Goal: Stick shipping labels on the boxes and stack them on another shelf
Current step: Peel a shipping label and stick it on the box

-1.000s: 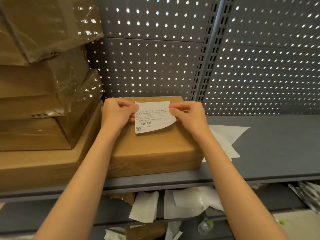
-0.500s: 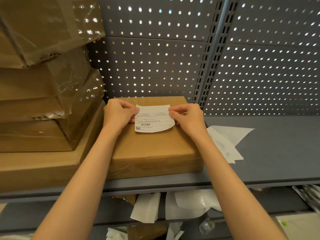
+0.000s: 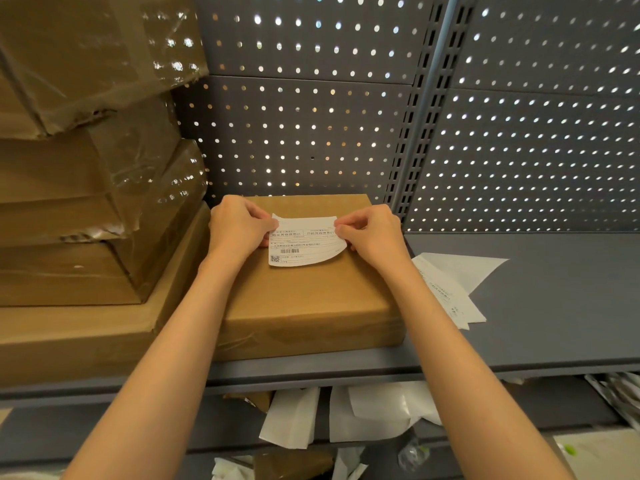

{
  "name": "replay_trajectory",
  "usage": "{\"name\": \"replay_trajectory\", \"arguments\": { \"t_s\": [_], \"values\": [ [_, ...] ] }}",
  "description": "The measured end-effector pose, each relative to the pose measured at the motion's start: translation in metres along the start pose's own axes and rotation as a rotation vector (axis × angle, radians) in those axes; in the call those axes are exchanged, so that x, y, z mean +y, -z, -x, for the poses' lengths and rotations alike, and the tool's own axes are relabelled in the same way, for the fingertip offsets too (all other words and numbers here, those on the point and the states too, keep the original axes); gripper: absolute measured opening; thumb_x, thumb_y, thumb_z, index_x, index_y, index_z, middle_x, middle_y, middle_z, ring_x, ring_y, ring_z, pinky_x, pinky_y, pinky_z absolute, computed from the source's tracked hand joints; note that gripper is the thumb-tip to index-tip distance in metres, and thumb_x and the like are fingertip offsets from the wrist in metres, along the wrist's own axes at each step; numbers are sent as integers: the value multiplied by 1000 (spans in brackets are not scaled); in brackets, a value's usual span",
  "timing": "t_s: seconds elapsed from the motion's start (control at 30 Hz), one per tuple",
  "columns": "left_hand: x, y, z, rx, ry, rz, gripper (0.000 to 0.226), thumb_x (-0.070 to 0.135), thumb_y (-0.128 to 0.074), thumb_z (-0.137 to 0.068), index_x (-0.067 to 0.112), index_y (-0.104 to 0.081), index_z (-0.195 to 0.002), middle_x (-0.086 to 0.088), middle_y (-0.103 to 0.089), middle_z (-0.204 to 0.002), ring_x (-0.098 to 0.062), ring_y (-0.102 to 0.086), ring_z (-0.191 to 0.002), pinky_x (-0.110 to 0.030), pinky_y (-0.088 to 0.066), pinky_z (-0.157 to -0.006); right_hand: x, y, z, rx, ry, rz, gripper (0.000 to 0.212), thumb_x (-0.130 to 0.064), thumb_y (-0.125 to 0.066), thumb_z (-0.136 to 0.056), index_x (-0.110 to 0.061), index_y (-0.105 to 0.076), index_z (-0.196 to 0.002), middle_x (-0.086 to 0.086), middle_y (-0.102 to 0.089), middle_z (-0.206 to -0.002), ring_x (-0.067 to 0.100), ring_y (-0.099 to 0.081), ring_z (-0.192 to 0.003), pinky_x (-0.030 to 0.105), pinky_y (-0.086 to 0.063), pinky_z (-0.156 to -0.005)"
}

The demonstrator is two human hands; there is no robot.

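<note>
Left hand (image 3: 239, 226) and right hand (image 3: 372, 235) pinch the shipping label's (image 3: 303, 242) top corners above the flat cardboard box (image 3: 304, 303); its lower right edge curls.

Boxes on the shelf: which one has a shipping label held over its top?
The flat brown box standing alone, right of the stack; both hands pinch the label's upper corners above it.

Both forearms bare, extended forward and upward from lower frame edge, converging slightly. Left hand (image 3: 239, 227): fingers curled, thumb and fingertips pinching left upper edge of label (image 3: 304, 242). Right hand (image 3: 372, 233): fingers curled, thumb and forefinger pinching right upper edge. Backs of hands face camera. Wrists straight, level with each other.
</note>
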State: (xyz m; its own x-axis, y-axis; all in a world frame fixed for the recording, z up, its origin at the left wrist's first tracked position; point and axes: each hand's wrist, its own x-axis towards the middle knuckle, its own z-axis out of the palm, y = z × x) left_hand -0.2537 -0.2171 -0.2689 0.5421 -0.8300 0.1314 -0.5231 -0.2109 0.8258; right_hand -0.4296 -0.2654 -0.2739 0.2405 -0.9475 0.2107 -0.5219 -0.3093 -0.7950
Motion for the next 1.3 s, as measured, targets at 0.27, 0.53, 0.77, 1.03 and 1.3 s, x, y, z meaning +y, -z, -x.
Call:
{"name": "replay_trajectory", "arguments": {
  "t_s": [0.27,0.53,0.77,1.03,1.3],
  "values": [
    [3,-1,-4,-30,12,-97,9,13,-70,-82,9,-69,-74,-6,-70,-74,-8,-64,-60,-33,-55,-82,-6,5,-4,-92,-55,51,16,-1,-59,-83,2,-74,-87,11,-72,-82,-1,-51,-43,20,-45,-77],
    [2,-3,-7,-23,-1,-183,12,14,-73,-78,7,-69,-68,-9,-71,-73,-24,-67,-82,-41,-53,-88,-7,7,-7,-132,-70,68,17,-3,-59,-86,4,-73,-91,16,-70,-81,5,-50,-48,2,-41,-47],
    [4,-6,-2,45,-92,-347,16,18,-71,-80,2,-71,-78,-11,-69,-83,-26,-63,-81,-28,-39,-65,-5,5,-8,-153,-50,141,20,-4,-57,-87,10,-70,-94,22,-70,-97,6,-47,-51,9,-42,-48],
    [-2,8,2,105,-85,-552,55,48,-73,-74,6,-57,-106,-13,-58,-110,-31,-55,-102,-34,-37,-70,-8,1,-6,-109,-30,232,25,-2,-53,-88,17,-62,-101,35,-63,-99,23,-49,-66,48,-51,-82],
    [10,-3,23,-82,-567,-384,33,16,-34,-100,8,-57,-121,-10,-57,-123,-26,-49,-114,-30,-34,-94,-30,-10,7,-132,267,193,35,-13,-32,-99,-9,-35,-64,2,-37,-59,15,-32,-56,32,-25,-57]
  ]
}}
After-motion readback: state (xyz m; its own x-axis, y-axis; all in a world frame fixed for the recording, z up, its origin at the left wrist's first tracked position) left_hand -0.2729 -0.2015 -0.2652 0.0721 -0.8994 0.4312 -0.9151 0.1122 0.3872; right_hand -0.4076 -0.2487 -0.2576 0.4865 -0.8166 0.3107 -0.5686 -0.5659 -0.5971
